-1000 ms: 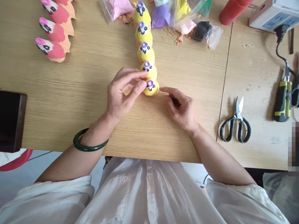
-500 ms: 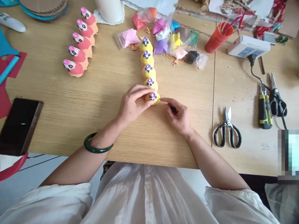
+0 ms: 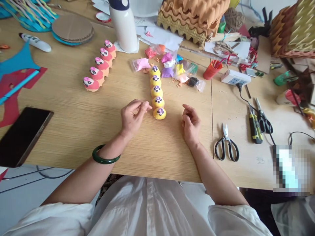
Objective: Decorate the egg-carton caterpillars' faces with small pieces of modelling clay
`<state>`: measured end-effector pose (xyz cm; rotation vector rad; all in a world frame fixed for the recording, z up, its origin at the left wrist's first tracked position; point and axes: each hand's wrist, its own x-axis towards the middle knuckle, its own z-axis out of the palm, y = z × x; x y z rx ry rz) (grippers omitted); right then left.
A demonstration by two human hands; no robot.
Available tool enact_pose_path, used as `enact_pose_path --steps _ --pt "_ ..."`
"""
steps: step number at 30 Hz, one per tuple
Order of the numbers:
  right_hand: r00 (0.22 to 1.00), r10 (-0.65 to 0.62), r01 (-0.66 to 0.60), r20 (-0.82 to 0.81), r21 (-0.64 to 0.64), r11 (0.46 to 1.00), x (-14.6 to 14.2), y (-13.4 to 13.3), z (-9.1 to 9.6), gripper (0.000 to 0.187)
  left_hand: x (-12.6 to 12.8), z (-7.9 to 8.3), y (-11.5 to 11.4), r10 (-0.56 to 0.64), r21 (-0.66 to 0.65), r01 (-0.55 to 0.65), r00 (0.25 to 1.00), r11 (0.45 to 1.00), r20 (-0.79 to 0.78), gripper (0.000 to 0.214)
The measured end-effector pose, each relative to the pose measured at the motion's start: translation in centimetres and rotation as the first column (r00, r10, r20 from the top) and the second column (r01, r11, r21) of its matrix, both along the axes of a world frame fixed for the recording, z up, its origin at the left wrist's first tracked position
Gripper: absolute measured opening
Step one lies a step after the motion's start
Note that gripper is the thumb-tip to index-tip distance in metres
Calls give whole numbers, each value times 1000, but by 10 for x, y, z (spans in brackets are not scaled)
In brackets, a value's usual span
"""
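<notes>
A row of joined yellow bumps [image 3: 157, 91] with purple tops and small black-and-white faces stands on the table between my hands. Just left of its near end is my left hand [image 3: 133, 116], with a green bangle [image 3: 105, 155] on the wrist. Its thumb and fingertips are drawn together, apart from the row, and nothing shows in them. My right hand [image 3: 191, 126] is right of the row, fingers curled and the index finger partly out; a dark spot inside the curl cannot be made out. A similar red row [image 3: 98, 73] with pink tops stands farther left.
Bags of coloured clay [image 3: 168, 72] lie behind the yellow row. Right are a red cup [image 3: 212, 70], a power strip [image 3: 235, 78], scissors [image 3: 226, 144] and a yellow-black tool [image 3: 255, 126]. A phone [image 3: 24, 136] lies left; a white bottle [image 3: 125, 31] and egg trays [image 3: 192, 19] stand behind.
My left hand has let go of the near end of the yellow row and moved left. My right hand has drawn away to the right. The view has tilted up, showing more of the table's back.
</notes>
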<state>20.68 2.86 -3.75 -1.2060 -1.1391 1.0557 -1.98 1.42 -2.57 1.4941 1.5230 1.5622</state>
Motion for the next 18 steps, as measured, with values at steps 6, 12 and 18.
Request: enact_pose_path --steps 6,12,18 --pt "991 -91 91 -96 1 996 0 8 -8 18 1 -2 7 78 -210 -22 962 978 261 38" --pt "961 -75 72 -268 -20 997 8 9 -2 21 18 -4 -1 -44 -184 109 943 977 329 43" --pt "837 -42 -40 -545 -138 990 41 22 7 35 19 -7 -5 -94 -39 105 971 994 221 33"
